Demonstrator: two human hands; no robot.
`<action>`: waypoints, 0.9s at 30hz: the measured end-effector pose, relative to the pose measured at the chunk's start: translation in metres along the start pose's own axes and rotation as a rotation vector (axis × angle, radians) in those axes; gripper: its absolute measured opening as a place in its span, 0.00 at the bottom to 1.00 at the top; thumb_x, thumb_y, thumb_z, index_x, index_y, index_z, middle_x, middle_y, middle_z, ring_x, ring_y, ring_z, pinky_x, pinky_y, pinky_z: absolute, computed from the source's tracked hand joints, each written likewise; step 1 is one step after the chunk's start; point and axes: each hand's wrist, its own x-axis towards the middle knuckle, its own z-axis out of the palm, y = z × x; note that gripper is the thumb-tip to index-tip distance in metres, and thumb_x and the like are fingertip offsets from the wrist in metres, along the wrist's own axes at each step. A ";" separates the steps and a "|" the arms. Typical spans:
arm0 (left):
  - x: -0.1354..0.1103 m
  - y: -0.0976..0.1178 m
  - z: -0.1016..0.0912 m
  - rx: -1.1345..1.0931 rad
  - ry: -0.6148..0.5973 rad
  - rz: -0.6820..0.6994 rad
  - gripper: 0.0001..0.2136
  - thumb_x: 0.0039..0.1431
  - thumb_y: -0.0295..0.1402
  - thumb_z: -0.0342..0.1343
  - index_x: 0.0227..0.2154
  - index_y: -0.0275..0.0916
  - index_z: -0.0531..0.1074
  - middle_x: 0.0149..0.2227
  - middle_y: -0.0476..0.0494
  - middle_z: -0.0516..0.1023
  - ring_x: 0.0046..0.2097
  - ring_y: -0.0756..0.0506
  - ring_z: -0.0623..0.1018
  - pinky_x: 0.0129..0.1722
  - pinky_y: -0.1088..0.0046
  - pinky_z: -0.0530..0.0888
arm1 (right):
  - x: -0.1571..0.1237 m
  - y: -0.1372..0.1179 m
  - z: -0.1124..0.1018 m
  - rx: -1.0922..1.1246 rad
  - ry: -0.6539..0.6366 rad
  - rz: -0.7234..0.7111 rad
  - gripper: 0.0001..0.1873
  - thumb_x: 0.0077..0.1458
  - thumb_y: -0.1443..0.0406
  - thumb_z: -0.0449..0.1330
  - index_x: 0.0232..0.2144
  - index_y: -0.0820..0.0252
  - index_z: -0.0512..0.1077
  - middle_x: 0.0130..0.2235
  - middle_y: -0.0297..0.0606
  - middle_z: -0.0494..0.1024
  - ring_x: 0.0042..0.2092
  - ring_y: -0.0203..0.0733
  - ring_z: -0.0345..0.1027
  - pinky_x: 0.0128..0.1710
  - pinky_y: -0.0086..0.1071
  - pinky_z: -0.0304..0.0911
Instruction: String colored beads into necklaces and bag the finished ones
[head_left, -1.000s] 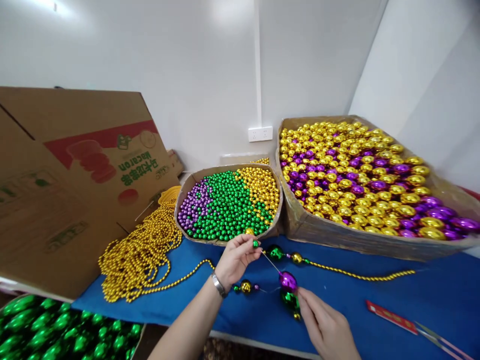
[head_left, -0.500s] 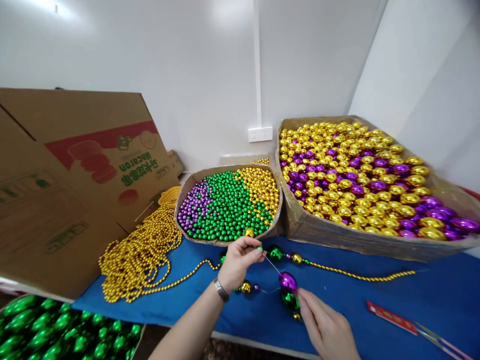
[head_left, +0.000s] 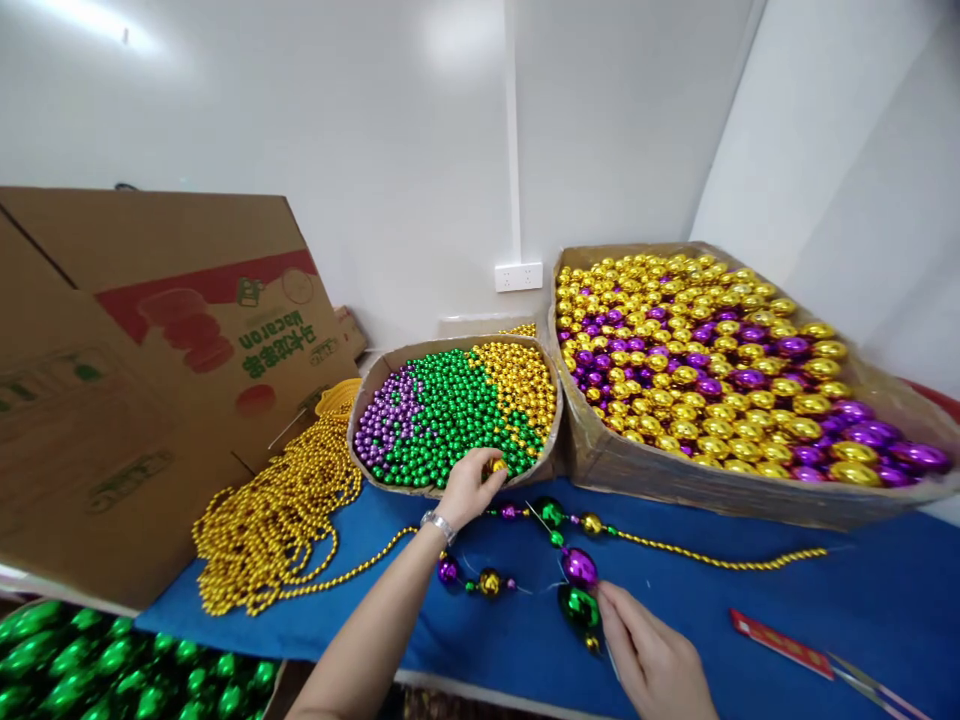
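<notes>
My left hand (head_left: 466,492) is at the front edge of the small bead box (head_left: 559,440), a shiny gold bead (head_left: 498,466) between thumb and fingers. My right hand (head_left: 654,648) pinches a large purple bead (head_left: 579,567), through which a thin needle (head_left: 541,522) points up and left. A small green bead (head_left: 556,538) sits on the needle. Under the purple one hang a large green bead (head_left: 579,605) and a small gold one, close to my right fingers. On the cloth behind lies a strung strand with a large green bead (head_left: 550,512) and a gold chain end (head_left: 712,549).
A big box (head_left: 720,500) of gold and purple beads stands right. Gold bead chains (head_left: 277,520) pile beside a cardboard carton (head_left: 165,400) on the left. Large green beads (head_left: 135,660) fill a container lower left. Tweezers with a red sleeve (head_left: 784,645) lie on the blue cloth (head_left: 517,650).
My left hand has left the needle tip and moved slightly up and left to the bead box. The small green bead now rests on the needle. My right hand has hardly moved.
</notes>
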 end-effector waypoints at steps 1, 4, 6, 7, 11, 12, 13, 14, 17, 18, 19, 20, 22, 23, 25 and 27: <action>-0.004 0.003 0.001 -0.144 -0.009 -0.065 0.15 0.50 0.39 0.59 0.40 0.40 0.73 0.37 0.42 0.75 0.37 0.45 0.74 0.40 0.66 0.70 | 0.000 0.000 0.000 0.005 0.006 0.001 0.16 0.61 0.63 0.47 0.37 0.59 0.74 0.34 0.38 0.81 0.33 0.40 0.77 0.32 0.25 0.71; -0.018 0.014 0.005 -0.685 -0.067 -0.273 0.18 0.49 0.39 0.60 0.43 0.38 0.71 0.39 0.42 0.74 0.36 0.46 0.76 0.37 0.67 0.73 | 0.001 -0.002 0.000 0.015 0.002 -0.001 0.16 0.61 0.63 0.47 0.38 0.59 0.74 0.34 0.38 0.81 0.32 0.39 0.77 0.32 0.25 0.71; -0.027 0.019 0.008 -0.897 -0.075 -0.331 0.18 0.47 0.35 0.63 0.42 0.36 0.71 0.39 0.42 0.74 0.37 0.46 0.77 0.39 0.67 0.73 | 0.002 -0.003 0.000 0.012 -0.007 -0.005 0.16 0.62 0.63 0.47 0.38 0.58 0.74 0.34 0.37 0.81 0.32 0.39 0.77 0.32 0.25 0.71; -0.030 0.021 0.010 -0.960 -0.069 -0.344 0.17 0.46 0.33 0.64 0.41 0.36 0.71 0.38 0.42 0.75 0.38 0.46 0.77 0.41 0.67 0.73 | 0.002 -0.004 0.000 0.008 -0.008 -0.009 0.16 0.62 0.63 0.46 0.38 0.58 0.74 0.34 0.37 0.81 0.33 0.39 0.77 0.33 0.26 0.71; -0.039 0.025 0.019 -1.110 -0.044 -0.375 0.15 0.48 0.34 0.63 0.39 0.37 0.69 0.39 0.43 0.76 0.41 0.45 0.77 0.47 0.64 0.71 | 0.001 -0.005 0.000 -0.008 0.004 -0.036 0.16 0.62 0.63 0.46 0.38 0.59 0.74 0.34 0.38 0.81 0.33 0.39 0.77 0.34 0.26 0.71; -0.041 0.025 0.021 -1.132 -0.046 -0.381 0.14 0.50 0.36 0.61 0.38 0.38 0.68 0.38 0.43 0.77 0.41 0.45 0.77 0.49 0.63 0.70 | 0.001 -0.005 0.000 -0.009 0.004 -0.039 0.16 0.62 0.63 0.46 0.38 0.59 0.74 0.35 0.38 0.81 0.33 0.39 0.77 0.33 0.26 0.71; -0.042 0.026 0.022 -1.148 -0.047 -0.382 0.13 0.51 0.37 0.60 0.38 0.38 0.68 0.38 0.42 0.77 0.41 0.44 0.78 0.49 0.62 0.70 | 0.001 -0.006 -0.001 -0.011 0.006 -0.044 0.16 0.62 0.63 0.46 0.38 0.60 0.74 0.34 0.38 0.81 0.33 0.39 0.77 0.33 0.26 0.71; -0.042 0.027 0.023 -1.159 -0.046 -0.378 0.12 0.53 0.38 0.59 0.37 0.38 0.67 0.38 0.42 0.77 0.42 0.44 0.78 0.50 0.61 0.69 | 0.001 -0.006 -0.001 -0.013 0.006 -0.046 0.16 0.62 0.64 0.46 0.38 0.60 0.74 0.34 0.38 0.81 0.33 0.39 0.77 0.33 0.26 0.71; -0.044 0.030 0.026 -1.175 -0.033 -0.354 0.11 0.53 0.35 0.59 0.37 0.38 0.66 0.37 0.43 0.77 0.43 0.44 0.78 0.52 0.60 0.68 | 0.002 -0.007 -0.002 -0.016 0.006 -0.052 0.16 0.62 0.64 0.46 0.37 0.60 0.74 0.34 0.38 0.81 0.32 0.39 0.77 0.32 0.26 0.71; -0.045 0.030 0.027 -1.177 -0.027 -0.351 0.11 0.53 0.34 0.60 0.37 0.38 0.66 0.36 0.44 0.77 0.43 0.44 0.78 0.52 0.60 0.68 | 0.002 -0.007 -0.003 -0.017 0.008 -0.054 0.16 0.62 0.64 0.46 0.37 0.59 0.74 0.34 0.38 0.81 0.32 0.38 0.77 0.32 0.25 0.71; -0.045 0.031 0.027 -1.178 -0.023 -0.352 0.11 0.52 0.34 0.60 0.37 0.38 0.66 0.36 0.44 0.77 0.43 0.44 0.78 0.52 0.60 0.68 | 0.003 -0.007 -0.003 -0.016 0.010 -0.056 0.16 0.62 0.63 0.46 0.37 0.59 0.74 0.34 0.38 0.81 0.32 0.39 0.77 0.32 0.25 0.71; -0.045 0.031 0.028 -1.178 -0.021 -0.354 0.12 0.52 0.34 0.60 0.37 0.38 0.66 0.36 0.44 0.77 0.42 0.44 0.78 0.52 0.59 0.68 | 0.003 -0.007 -0.003 -0.016 0.013 -0.057 0.17 0.62 0.63 0.46 0.37 0.60 0.74 0.34 0.38 0.81 0.32 0.39 0.77 0.33 0.25 0.71; -0.046 0.030 0.028 -1.173 -0.013 -0.355 0.13 0.50 0.33 0.62 0.37 0.38 0.66 0.35 0.45 0.77 0.42 0.43 0.78 0.51 0.58 0.69 | 0.003 -0.008 -0.003 -0.012 0.016 -0.050 0.16 0.62 0.63 0.47 0.37 0.60 0.74 0.34 0.38 0.81 0.33 0.39 0.77 0.33 0.26 0.71; -0.046 0.030 0.028 -1.169 -0.008 -0.356 0.14 0.50 0.33 0.62 0.37 0.37 0.66 0.35 0.45 0.77 0.42 0.43 0.78 0.51 0.58 0.69 | 0.002 -0.008 -0.003 -0.009 0.014 -0.046 0.16 0.62 0.63 0.47 0.37 0.59 0.75 0.34 0.38 0.81 0.33 0.39 0.77 0.33 0.26 0.71; -0.047 0.029 0.029 -1.164 0.006 -0.355 0.14 0.49 0.33 0.63 0.38 0.37 0.66 0.35 0.44 0.77 0.41 0.43 0.78 0.50 0.57 0.69 | 0.002 -0.008 -0.003 0.003 0.009 -0.038 0.16 0.62 0.63 0.47 0.38 0.59 0.74 0.34 0.38 0.81 0.33 0.39 0.77 0.33 0.25 0.71; -0.048 0.029 0.029 -1.162 0.018 -0.351 0.14 0.50 0.33 0.62 0.38 0.37 0.66 0.36 0.44 0.77 0.41 0.43 0.78 0.50 0.57 0.69 | 0.001 -0.007 -0.003 0.015 0.005 -0.039 0.16 0.62 0.63 0.47 0.38 0.59 0.74 0.34 0.37 0.81 0.32 0.39 0.77 0.33 0.25 0.71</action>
